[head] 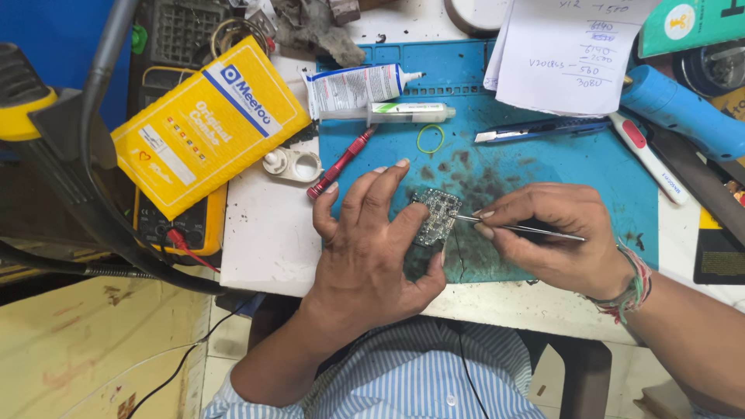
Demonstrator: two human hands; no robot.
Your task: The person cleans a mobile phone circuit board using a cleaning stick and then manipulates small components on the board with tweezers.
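The left hand (371, 233) lies flat and spread, pinning a small circuit board (434, 216) on the blue mat (559, 167). The right hand (555, 233) pinches thin tweezers (512, 226) — tips at the board's edge. Nearby lie a red screwdriver (341, 164), a syringe (400, 113), a yellow rubber band (430, 139) and a utility knife (543, 129) — all apart from the board.

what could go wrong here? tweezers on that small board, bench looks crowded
1. The left hand pins the circuit board with fingertips only; it could skid on the stained blue mat under the tweezers.
2. The right hand holds fine tips; a slip might scratch or bridge parts.
3. The open utility knife lies close behind the hands.
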